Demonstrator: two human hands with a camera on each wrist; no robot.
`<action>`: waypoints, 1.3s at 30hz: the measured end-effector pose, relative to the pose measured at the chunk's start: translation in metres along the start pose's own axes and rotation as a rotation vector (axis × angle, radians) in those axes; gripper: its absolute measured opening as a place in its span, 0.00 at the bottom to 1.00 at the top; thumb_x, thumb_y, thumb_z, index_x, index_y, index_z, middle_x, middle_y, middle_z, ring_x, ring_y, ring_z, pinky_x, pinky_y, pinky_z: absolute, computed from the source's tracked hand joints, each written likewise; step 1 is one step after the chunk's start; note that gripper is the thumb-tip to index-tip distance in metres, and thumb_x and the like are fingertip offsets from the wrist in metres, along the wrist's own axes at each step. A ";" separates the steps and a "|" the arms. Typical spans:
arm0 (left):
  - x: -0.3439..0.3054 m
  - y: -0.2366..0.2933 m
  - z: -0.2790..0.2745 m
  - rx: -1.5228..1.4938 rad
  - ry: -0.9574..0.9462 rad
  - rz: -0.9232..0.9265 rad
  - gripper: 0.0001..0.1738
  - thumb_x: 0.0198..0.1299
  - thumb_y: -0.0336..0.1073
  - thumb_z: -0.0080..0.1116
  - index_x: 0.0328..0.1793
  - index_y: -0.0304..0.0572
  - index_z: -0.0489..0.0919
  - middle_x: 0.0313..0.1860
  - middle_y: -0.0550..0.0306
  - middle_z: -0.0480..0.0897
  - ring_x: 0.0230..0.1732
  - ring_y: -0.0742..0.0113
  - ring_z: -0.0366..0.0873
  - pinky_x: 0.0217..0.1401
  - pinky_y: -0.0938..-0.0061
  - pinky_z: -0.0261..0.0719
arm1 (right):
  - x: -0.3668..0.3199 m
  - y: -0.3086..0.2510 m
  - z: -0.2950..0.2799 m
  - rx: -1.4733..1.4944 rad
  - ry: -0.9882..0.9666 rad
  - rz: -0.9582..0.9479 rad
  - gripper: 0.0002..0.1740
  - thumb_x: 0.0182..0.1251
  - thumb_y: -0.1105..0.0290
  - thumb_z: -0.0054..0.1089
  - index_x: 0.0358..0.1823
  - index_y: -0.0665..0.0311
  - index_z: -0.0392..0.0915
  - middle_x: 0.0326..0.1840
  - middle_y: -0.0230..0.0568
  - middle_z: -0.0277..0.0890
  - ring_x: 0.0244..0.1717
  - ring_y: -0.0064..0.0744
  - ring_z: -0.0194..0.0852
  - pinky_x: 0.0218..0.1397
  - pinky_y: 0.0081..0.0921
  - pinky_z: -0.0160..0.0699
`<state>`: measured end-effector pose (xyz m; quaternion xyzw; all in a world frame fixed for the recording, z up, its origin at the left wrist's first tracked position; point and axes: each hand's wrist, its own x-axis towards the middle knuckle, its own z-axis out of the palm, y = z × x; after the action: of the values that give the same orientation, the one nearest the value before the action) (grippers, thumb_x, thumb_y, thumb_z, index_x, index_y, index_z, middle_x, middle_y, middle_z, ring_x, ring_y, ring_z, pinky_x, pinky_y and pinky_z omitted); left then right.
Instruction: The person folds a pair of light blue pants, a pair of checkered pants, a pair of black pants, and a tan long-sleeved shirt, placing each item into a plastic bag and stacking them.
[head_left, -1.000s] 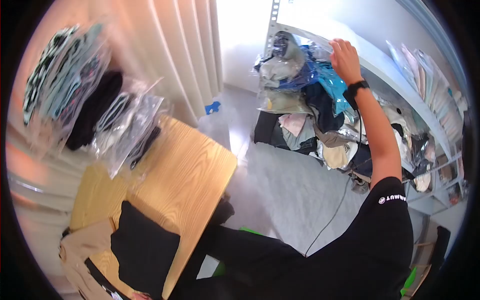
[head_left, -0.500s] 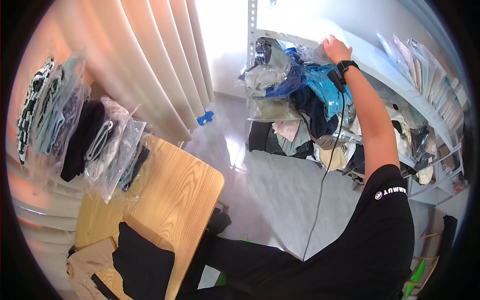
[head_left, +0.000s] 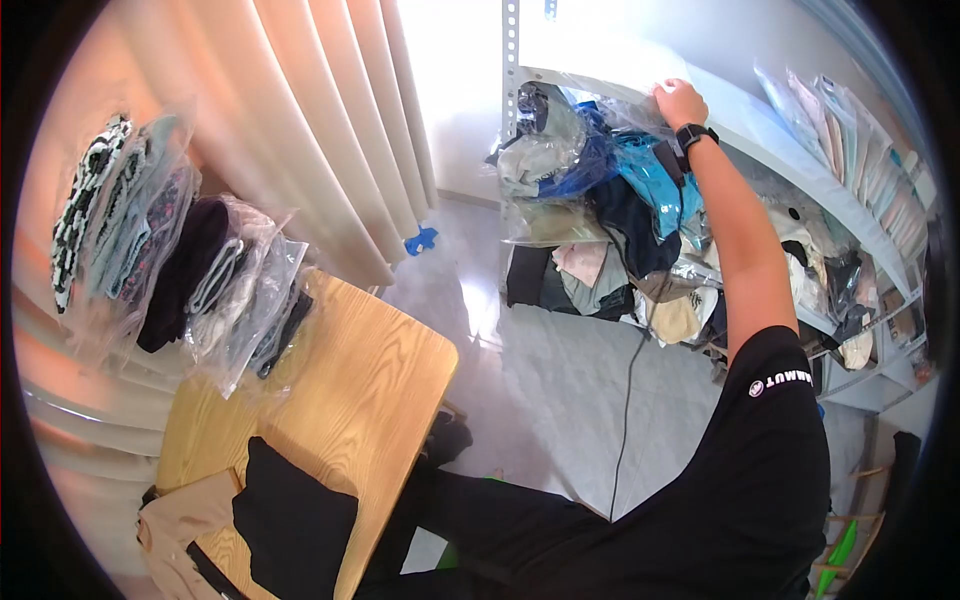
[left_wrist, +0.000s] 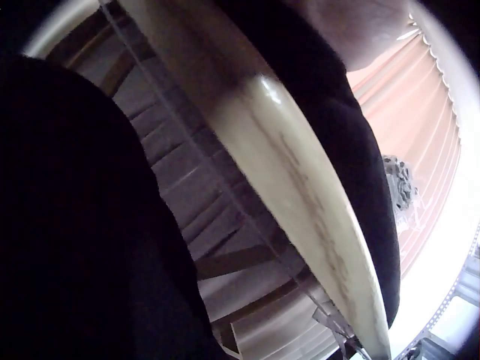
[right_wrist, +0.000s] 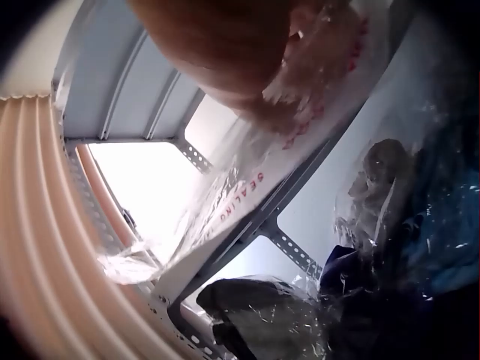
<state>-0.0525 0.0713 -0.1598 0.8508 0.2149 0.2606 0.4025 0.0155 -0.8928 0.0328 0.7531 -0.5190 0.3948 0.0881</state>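
Observation:
My right hand (head_left: 680,103) is at the front edge of the upper shelf, its fingers bent. Close up in the right wrist view, the hand (right_wrist: 225,52) grips a clear plastic bag (right_wrist: 232,191) with red lettering that lies along the shelf edge. Part of my left hand (left_wrist: 360,30) shows beside black cloth (left_wrist: 367,142) at the table edge (left_wrist: 300,187); its fingers are hidden. A folded black garment (head_left: 295,520) and a beige garment (head_left: 190,520) lie on the wooden table (head_left: 370,370).
Bagged clothes (head_left: 180,250) stand in a row on the table's far side, by the curtain (head_left: 330,130). Below the right hand, the lower shelf holds piled clothes, with a bright blue bagged one (head_left: 655,185). More bags (head_left: 840,130) stand on the upper shelf. A cable (head_left: 625,430) hangs near the right arm.
The right hand has shifted slightly along the shelf edge, and its fingers are more bent than a second ago. The head view has turned, and the cable has swung.

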 end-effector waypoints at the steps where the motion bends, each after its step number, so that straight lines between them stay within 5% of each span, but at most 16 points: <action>1: 0.000 -0.002 -0.001 0.001 0.000 0.000 0.25 0.67 0.49 0.37 0.28 0.35 0.71 0.26 0.51 0.74 0.29 0.61 0.69 0.33 0.68 0.67 | -0.002 -0.002 -0.006 0.007 0.003 -0.004 0.21 0.57 0.46 0.53 0.45 0.47 0.83 0.46 0.36 0.82 0.51 0.42 0.77 0.56 0.41 0.69; 5: -0.002 -0.007 -0.002 0.001 -0.003 -0.003 0.25 0.68 0.49 0.37 0.29 0.34 0.72 0.27 0.50 0.75 0.30 0.60 0.70 0.34 0.67 0.68 | -0.003 -0.007 -0.023 0.044 -0.217 0.089 0.21 0.56 0.46 0.53 0.44 0.45 0.83 0.46 0.36 0.82 0.51 0.43 0.77 0.53 0.42 0.73; 23: -0.008 -0.033 -0.011 0.019 0.016 -0.008 0.27 0.69 0.49 0.39 0.37 0.29 0.78 0.32 0.44 0.79 0.34 0.55 0.73 0.39 0.63 0.72 | 0.059 0.045 0.014 0.473 0.135 0.518 0.22 0.60 0.50 0.54 0.38 0.61 0.85 0.39 0.48 0.83 0.44 0.48 0.81 0.51 0.37 0.77; 26: -0.010 -0.024 -0.015 0.025 0.032 0.027 0.29 0.69 0.51 0.38 0.40 0.27 0.78 0.34 0.44 0.79 0.34 0.54 0.73 0.39 0.63 0.72 | 0.076 0.064 0.036 0.867 0.180 0.631 0.23 0.64 0.53 0.50 0.37 0.67 0.83 0.38 0.49 0.82 0.43 0.49 0.81 0.48 0.38 0.78; 30: -0.008 -0.024 -0.017 0.080 -0.093 -0.037 0.31 0.70 0.53 0.37 0.44 0.27 0.77 0.38 0.43 0.80 0.40 0.52 0.75 0.44 0.62 0.74 | 0.091 0.092 0.061 0.661 0.187 0.654 0.22 0.66 0.56 0.47 0.37 0.69 0.82 0.39 0.52 0.82 0.43 0.50 0.80 0.48 0.40 0.78; 32: -0.008 -0.027 -0.015 0.061 -0.092 -0.049 0.31 0.70 0.53 0.37 0.45 0.27 0.77 0.39 0.42 0.80 0.41 0.52 0.75 0.45 0.62 0.74 | 0.114 0.127 0.112 0.464 0.335 0.494 0.20 0.68 0.59 0.44 0.39 0.70 0.79 0.39 0.54 0.81 0.44 0.53 0.79 0.48 0.42 0.77; 34: -0.008 -0.030 -0.014 0.046 -0.094 -0.055 0.31 0.70 0.54 0.36 0.46 0.27 0.77 0.40 0.42 0.80 0.42 0.52 0.75 0.47 0.62 0.74 | 0.025 0.015 -0.034 0.767 0.443 0.721 0.18 0.70 0.62 0.41 0.44 0.72 0.73 0.42 0.58 0.78 0.46 0.56 0.78 0.48 0.44 0.77; 39: -0.007 -0.038 -0.013 0.023 -0.123 -0.081 0.31 0.70 0.54 0.36 0.47 0.28 0.77 0.42 0.42 0.79 0.45 0.52 0.75 0.49 0.62 0.73 | 0.008 0.007 -0.063 0.871 0.613 0.540 0.17 0.70 0.62 0.42 0.46 0.71 0.71 0.46 0.57 0.76 0.48 0.52 0.75 0.51 0.41 0.74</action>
<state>-0.0722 0.0969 -0.1847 0.8603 0.2271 0.1890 0.4155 -0.0212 -0.8671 0.0788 0.4128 -0.4333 0.7791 -0.1865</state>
